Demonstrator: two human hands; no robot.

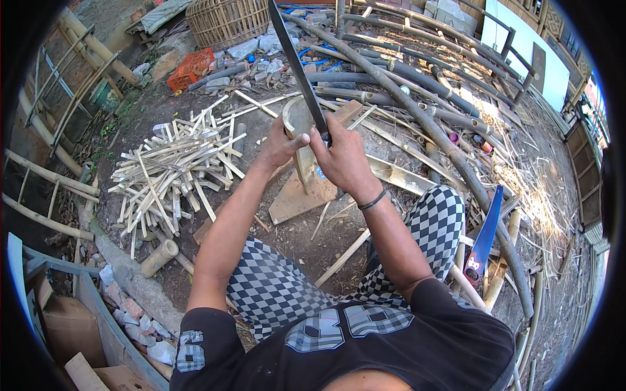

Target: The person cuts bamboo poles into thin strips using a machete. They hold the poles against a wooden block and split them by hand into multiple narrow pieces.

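Observation:
My left hand [280,146] is closed around the side of a split, curved bamboo piece [298,117], which stands upright with its lower end over a flat wooden board [297,205] on the ground. Right beside it, my right hand [345,159] grips a machete [298,65] by its handle. The long dark blade points up and away, leaning left past the bamboo's top edge. Both thumbs are close together in front of the bamboo. The machete's handle is mostly hidden in my fist.
To the left lies a heap of thin bamboo strips [176,163], with a short bamboo section [160,257] nearer me. A blue handsaw [486,231] lies by my right knee. Long bamboo poles [417,107] stretch across the right. An orange crate [191,68] and a woven basket [228,23] are farther back.

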